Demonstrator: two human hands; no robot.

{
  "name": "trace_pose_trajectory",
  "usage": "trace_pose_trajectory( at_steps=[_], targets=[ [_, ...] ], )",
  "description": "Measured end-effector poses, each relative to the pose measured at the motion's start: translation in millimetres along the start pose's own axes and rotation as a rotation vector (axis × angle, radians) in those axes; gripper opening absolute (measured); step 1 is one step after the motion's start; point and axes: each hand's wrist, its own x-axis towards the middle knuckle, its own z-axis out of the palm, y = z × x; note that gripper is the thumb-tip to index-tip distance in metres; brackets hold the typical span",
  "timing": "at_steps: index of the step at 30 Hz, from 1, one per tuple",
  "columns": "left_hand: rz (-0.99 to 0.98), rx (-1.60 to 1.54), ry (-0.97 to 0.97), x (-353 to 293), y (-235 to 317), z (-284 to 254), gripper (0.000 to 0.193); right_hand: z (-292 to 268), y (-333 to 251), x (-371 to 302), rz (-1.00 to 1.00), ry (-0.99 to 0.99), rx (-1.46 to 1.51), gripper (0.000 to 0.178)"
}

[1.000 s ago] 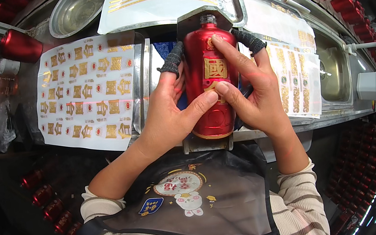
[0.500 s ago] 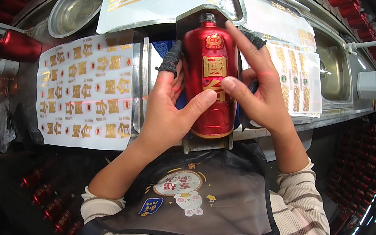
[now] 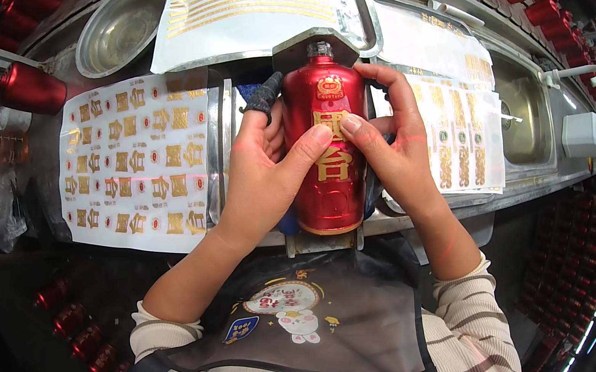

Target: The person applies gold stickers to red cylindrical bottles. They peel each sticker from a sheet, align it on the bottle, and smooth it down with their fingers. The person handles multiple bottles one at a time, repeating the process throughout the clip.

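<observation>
"What do I have at the counter [image 3: 544, 184]'s near edge?"

"One red bottle [image 3: 334, 197], likely rigid and slick, best gripped by its flanks; left hand [image 3: 257, 169] and right hand [image 3: 401, 151] clasp it."

"Beyond?"

"I count one decal sheet [image 3: 138, 171] toward the left end, one basin [image 3: 124, 31] near the far edge."

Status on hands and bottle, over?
Left hand, right hand flanking red bottle. Both thumbs on upper gold character, partly covering it. Bottle lying in metal holder, neck pointing away.
</observation>
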Motion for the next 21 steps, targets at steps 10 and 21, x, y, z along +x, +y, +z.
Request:
trace_pose_trajectory(
  at_steps=[10,21],
  targets=[
    [-0.013,-0.093,0.039,20.7,19.2,6.8,0.04,2.2,-13.8,17.1,0.114,0.011,0.137,0.04],
    [0.003,-0.042,0.065,27.0,14.1,10.8,0.038,5.0,-13.6,22.0,0.113,0.033,0.034,0.037]
  ],
)
